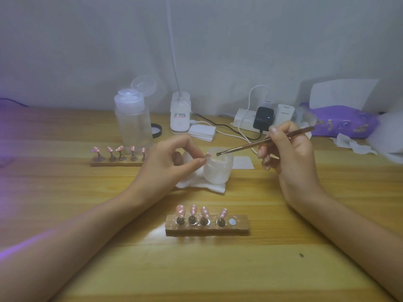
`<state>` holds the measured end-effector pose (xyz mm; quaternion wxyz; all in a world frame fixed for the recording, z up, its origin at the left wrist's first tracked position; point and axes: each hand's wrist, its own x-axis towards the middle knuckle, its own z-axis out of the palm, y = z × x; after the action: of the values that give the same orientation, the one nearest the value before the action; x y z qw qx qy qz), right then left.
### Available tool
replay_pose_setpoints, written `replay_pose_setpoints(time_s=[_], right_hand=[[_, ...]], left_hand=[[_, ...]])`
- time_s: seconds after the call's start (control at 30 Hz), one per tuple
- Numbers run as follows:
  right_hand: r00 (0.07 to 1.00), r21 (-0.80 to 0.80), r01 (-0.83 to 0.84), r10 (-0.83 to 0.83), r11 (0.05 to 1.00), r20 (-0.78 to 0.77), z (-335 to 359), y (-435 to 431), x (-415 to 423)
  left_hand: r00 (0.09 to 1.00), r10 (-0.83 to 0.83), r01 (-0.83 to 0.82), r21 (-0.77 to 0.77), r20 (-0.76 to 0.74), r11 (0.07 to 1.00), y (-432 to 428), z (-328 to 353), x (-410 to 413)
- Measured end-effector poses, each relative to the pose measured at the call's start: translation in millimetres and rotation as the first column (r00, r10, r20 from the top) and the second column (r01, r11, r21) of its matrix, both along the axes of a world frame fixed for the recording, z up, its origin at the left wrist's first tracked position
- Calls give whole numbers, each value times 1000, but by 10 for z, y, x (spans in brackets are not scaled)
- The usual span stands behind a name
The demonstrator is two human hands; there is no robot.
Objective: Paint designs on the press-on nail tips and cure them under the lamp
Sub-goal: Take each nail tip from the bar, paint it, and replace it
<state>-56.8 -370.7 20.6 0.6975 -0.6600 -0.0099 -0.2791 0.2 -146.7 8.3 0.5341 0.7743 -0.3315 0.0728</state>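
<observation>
My left hand (pixel 172 162) pinches a small pink nail tip (pixel 208 155) between thumb and forefinger, just above the left rim of a white jar (pixel 218 168). My right hand (pixel 290 153) grips a thin brown brush (pixel 261 142) whose bristles hover over the jar's mouth, close to the held tip. A wooden holder (pixel 207 227) in front of me carries several pink dotted nail tips on metal stands, with one bare magnet spot at its right end. A second wooden holder (pixel 117 163) with several pink tips stands at the left, partly hidden by my left hand.
The jar rests on a white tissue (pixel 202 184). Behind stand a clear pump bottle (pixel 133 123), a white lamp base (pixel 180 114) with a gooseneck, a power strip with chargers (pixel 263 118), and a purple tissue pack (pixel 342 123). Purple light glows at the far left.
</observation>
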Motion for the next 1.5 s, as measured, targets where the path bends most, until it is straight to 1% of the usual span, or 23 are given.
replay_pose_setpoints(time_s=[0.1, 0.13, 0.2, 0.43, 0.57, 0.7, 0.83, 0.93, 1.0, 1.07, 1.13, 1.27, 1.37, 1.5], right_hand=[[997, 186, -18, 31, 982, -65, -53, 4, 1], [996, 224, -27, 47, 974, -82, -62, 6, 3], [993, 247, -43, 68, 968, -95, -71, 6, 5], [988, 162, -117, 131, 980, -82, -72, 36, 9], [988, 108, -111, 122, 988, -99, -79, 43, 16], [991, 142, -91, 104, 986, -87, -84, 18, 14], [989, 85, -118, 125, 989, -85, -80, 33, 15], [990, 105, -73, 85, 992, -114, -85, 21, 13], [991, 118, -80, 92, 990, -97, -83, 16, 6], [991, 92, -105, 112, 990, -75, -82, 25, 5], [990, 67, -105, 111, 992, -84, -85, 33, 9], [992, 113, -79, 89, 990, -86, -82, 22, 11], [991, 79, -107, 113, 991, -66, -76, 36, 5], [993, 87, -66, 74, 994, -94, -84, 25, 10]], left_hand=[[1000, 1, -1, 1, 6, 1000, -1, 3, -4], [1000, 2, -2, 3, 10, 1000, -3, 4, -6], [1000, -1, 1, 1, 11, 1000, -8, 3, -6], [999, -10, 10, 0, 31, 1000, -11, 17, -16], [999, -9, 9, 0, 43, 1000, -6, 18, -18], [998, -13, 13, 5, 56, 1000, 3, 7, -8], [996, -17, 17, 10, 82, 1000, 2, -4, 3], [997, -32, 32, 5, 75, 999, -2, -14, 13], [997, -40, 39, 7, 73, 999, -2, -19, 20], [996, -43, 42, 5, 75, 999, -1, -24, 26], [996, -39, 39, 4, 79, 999, -1, -25, 26], [996, -35, 35, 4, 79, 999, -5, -24, 22], [997, -33, 33, 2, 76, 999, -4, -24, 24], [997, -21, 21, 3, 69, 1000, -3, -28, 23]])
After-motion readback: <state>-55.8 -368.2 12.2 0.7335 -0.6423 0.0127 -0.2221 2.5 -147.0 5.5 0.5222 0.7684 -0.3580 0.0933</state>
